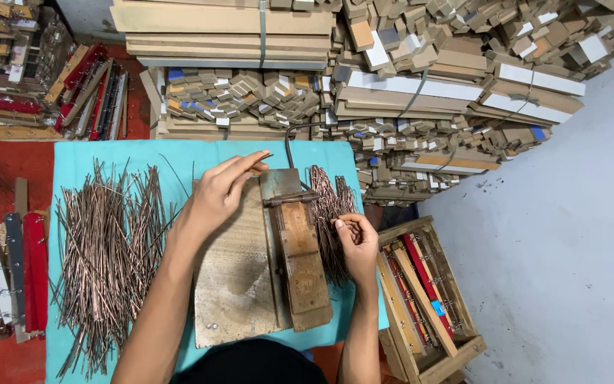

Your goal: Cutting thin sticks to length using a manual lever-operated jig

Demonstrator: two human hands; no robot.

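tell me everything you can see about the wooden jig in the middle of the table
The wooden jig is a worn, stained board lying flat on the teal cloth, with a raised wooden lever block along its right side and a dark metal hinge bar crossing near the top. The left hand rests over its upper left, fingertips pinching a thin wire at the top edge. The right hand sits beside it on bent wires.

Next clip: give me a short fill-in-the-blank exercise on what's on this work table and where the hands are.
1. The big loose heap of metal rods lies on the ____ cloth.
2. The left hand holds one thin rod at the top of the ____ jig.
3. The right hand rests on the smaller pile of rods, on the jig's ____ side.
4. Right of the table stands a wooden ____ holding red-and-wood pieces.

Missing words: turquoise; wooden; right; crate
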